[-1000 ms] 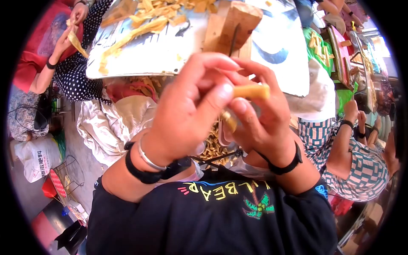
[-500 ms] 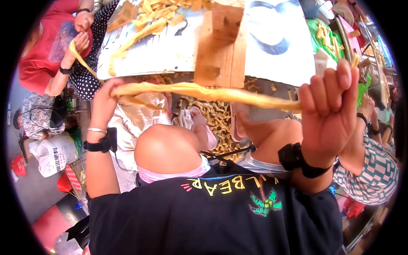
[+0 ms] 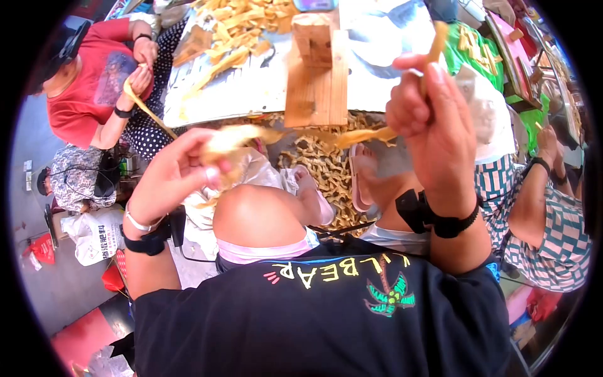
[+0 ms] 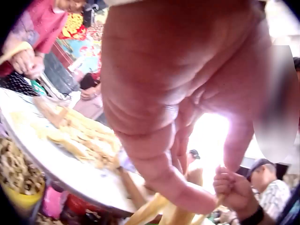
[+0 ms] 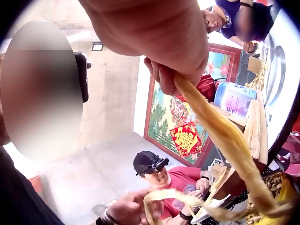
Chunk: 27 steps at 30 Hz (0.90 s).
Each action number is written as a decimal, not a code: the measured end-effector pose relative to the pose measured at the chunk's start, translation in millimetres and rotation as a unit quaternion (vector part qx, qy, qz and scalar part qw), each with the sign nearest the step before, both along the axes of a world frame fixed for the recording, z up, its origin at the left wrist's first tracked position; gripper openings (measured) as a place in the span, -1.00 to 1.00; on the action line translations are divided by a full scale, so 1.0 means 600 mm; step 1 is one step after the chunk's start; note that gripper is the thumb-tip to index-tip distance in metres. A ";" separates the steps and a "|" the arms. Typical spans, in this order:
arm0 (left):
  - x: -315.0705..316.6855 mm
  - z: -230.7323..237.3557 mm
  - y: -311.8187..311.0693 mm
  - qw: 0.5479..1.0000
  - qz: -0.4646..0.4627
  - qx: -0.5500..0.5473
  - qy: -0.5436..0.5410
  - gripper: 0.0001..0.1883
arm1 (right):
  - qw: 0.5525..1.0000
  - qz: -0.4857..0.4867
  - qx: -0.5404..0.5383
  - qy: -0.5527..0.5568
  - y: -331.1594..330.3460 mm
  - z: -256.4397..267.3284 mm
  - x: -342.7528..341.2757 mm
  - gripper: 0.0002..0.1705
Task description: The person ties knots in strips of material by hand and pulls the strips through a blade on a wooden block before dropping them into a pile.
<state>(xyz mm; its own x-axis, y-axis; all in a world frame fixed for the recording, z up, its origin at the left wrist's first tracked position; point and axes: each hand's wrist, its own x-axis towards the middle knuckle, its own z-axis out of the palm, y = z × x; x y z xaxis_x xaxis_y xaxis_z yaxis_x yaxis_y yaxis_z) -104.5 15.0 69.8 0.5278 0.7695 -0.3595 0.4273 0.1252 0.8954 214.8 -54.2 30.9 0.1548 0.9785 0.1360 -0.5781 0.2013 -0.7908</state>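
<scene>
Holding a long yellow strip (image 3: 367, 136) up in the air

The left hand (image 3: 173, 176) pinches one part between its thumb and fingers. The right hand (image 3: 436, 119) curls its fingers round another part. The strip stretches between both hands, near the table (image 3: 370, 88) with the wooden block (image 3: 312, 41).

The white table (image 3: 367, 85) — its top marked in dark blue — carried a loose heap of yellow strips (image 3: 235, 31) and, beside it, a wooden stand (image 3: 314, 94) (its base reached the near edge).
</scene>
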 end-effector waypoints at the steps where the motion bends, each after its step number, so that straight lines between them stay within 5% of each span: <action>1: 0.022 0.028 -0.004 0.996 -0.081 0.025 -0.022 -0.60 | 1.000 0.025 -0.009 -0.008 -0.007 0.000 -0.001 -0.62; 2: 0.042 0.050 -0.008 0.985 -0.163 0.047 -0.042 -0.59 | 0.998 0.048 -0.020 -0.015 -0.014 -0.001 -0.002 -0.62; 4: 0.078 0.050 -0.019 0.978 -0.129 0.147 -0.078 -0.39 | 0.997 0.078 -0.021 0.015 -0.029 -0.002 -0.007 -0.62; 5: 0.104 0.034 -0.021 0.964 -0.121 0.166 -0.166 -0.52 | 0.996 0.083 -0.030 -0.007 -0.035 0.008 -0.011 -0.62; 7: 0.184 0.005 -0.041 0.958 -0.066 0.221 -0.172 -0.43 | 0.995 0.093 -0.033 -0.019 -0.048 0.027 -0.019 -0.62; 10: 0.239 -0.069 -0.083 0.962 -0.154 0.043 -0.222 -0.46 | 0.992 0.116 -0.033 -0.021 -0.060 0.030 -0.007 -0.62; 13: 0.224 -0.077 -0.054 0.980 -0.169 -0.074 -0.069 -0.57 | 0.979 0.158 -0.087 -0.099 -0.044 -0.007 0.059 -0.61; 14: 0.219 -0.074 -0.042 0.986 -0.140 0.076 -0.042 -0.72 | 0.961 0.134 -0.085 -0.226 -0.041 -0.018 0.056 -0.61; 16: 0.206 -0.077 -0.030 0.988 0.004 0.092 -0.121 -0.78 | 0.876 0.082 -0.079 -0.469 -0.036 -0.033 0.043 -0.63; 17: 0.212 -0.080 -0.034 0.978 0.020 0.108 -0.179 -0.85 | 0.823 0.225 -0.141 -0.502 -0.031 -0.020 0.042 -0.65; 20: 0.225 -0.094 -0.044 0.960 -0.100 0.231 -0.120 -0.88 | 0.761 0.392 0.058 -0.514 -0.048 -0.028 0.000 -0.57; 23: 0.220 -0.104 -0.046 0.960 -0.131 0.186 -0.162 -0.90 | 0.802 0.390 0.025 -0.452 -0.052 -0.064 -0.033 -0.47; 27: 0.196 -0.108 -0.039 0.948 -0.157 0.162 -0.223 -0.92 | 0.773 0.406 0.037 -0.486 -0.048 -0.077 -0.048 -0.40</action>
<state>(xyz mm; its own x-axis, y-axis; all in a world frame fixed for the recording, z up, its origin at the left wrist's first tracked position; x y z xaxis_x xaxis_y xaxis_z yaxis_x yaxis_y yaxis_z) 13.0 -8.3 5.1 0.7938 0.5806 0.1813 -0.0315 -0.2585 0.9655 186.0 -83.0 -15.6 -0.7169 0.6836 -0.1369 0.3216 0.1500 -0.9349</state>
